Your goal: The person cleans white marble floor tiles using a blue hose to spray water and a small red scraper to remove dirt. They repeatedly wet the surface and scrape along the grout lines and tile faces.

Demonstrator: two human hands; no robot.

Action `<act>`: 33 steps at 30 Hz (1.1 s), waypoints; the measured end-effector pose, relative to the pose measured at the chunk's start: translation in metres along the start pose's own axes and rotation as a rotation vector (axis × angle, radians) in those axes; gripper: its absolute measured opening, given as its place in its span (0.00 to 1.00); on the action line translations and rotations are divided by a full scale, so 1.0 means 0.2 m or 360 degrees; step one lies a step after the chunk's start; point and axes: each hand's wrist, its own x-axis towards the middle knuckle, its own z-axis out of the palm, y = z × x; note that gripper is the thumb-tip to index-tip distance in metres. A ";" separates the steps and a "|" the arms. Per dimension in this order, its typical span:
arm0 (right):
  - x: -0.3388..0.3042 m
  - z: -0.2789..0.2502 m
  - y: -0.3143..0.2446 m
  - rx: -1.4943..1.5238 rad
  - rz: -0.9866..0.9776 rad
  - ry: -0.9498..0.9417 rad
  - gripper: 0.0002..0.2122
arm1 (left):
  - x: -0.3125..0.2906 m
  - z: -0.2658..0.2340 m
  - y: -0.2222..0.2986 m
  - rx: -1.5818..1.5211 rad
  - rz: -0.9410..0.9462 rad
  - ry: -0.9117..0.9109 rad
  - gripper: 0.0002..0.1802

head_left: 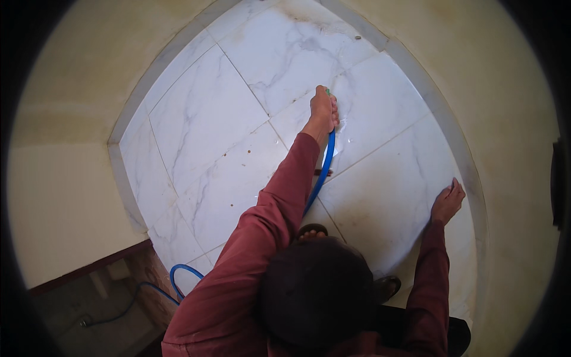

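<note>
My left hand (323, 110) reaches forward over the floor, its fingers wrapped round the end of a blue hose (326, 163). A small green tip (328, 91) shows at the top of the fist. From the hand, the hose curves back beneath my left arm. My right hand (448, 203) is off to the right, close to the wall's base. Its fingers are curled together, and anything inside them is hidden. Wet, shiny spots show on the white marbled tiles (202, 119) beside the hose, near a small reddish-brown piece (323, 172).
Grey skirting (425, 89) runs along the cream walls (505, 119). Blue hose loops (185, 269) lead to a lower recess (89, 315) at the left. Small brown specks (248, 152) dot the floor. A sandalled foot (313, 232) and a dark cap (318, 288) show below.
</note>
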 end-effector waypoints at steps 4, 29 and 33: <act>0.01 0.00 0.03 0.0044 -0.0018 0.0011 0.17 | 0.01 -0.02 0.07 -0.0011 0.0053 0.0054 0.23; 0.52 0.28 -1.00 0.0676 -0.0858 -0.0368 0.19 | 0.21 -0.31 0.05 0.0727 0.1386 0.0646 0.32; 0.99 0.64 -1.48 0.0490 -0.1170 -0.0394 0.23 | 0.19 -0.24 0.06 0.0593 0.1298 0.0563 0.31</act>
